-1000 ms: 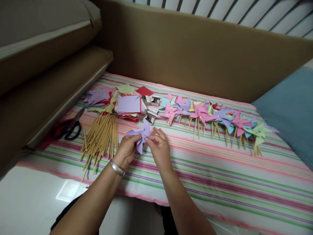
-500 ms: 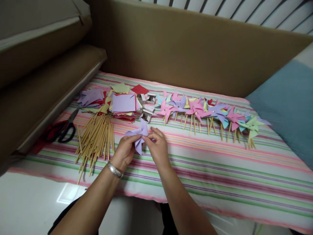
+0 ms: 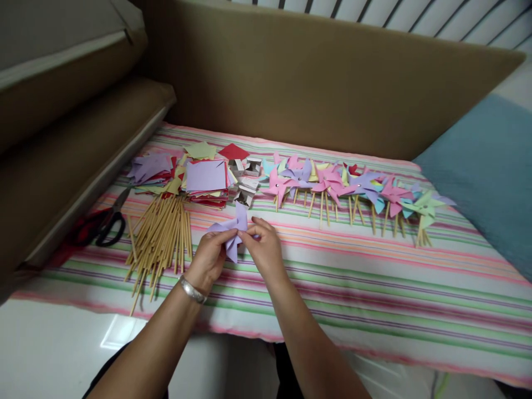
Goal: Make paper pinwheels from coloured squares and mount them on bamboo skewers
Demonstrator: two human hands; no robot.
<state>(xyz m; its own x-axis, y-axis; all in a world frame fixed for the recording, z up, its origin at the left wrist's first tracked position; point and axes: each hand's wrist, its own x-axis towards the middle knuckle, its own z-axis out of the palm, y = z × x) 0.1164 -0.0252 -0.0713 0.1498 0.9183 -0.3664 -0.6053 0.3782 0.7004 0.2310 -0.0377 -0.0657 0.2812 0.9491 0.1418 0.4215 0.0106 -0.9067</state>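
Striped cloth, bordered along its far edge by a brown panel, carries the materials. Above its near half, left of the near edge's midpoint, is 1 lilac pinwheel. The left hand, with 1 silver bracelet at the wrist, pinches it between thumb and fingers; the right hand closes thumb and forefinger on it near its centre, the other fingers loosely curled. Just beside the left hand, toward the left edge, lies a fan of wooden sticks. Near that edge rest scissors, blades toward the far edge. Beyond the sticks sit a pile of cut paper, a stack of square sheets topped in lilac, and small boxes. Stick-mounted pinwheels form a row from these toward the right edge.
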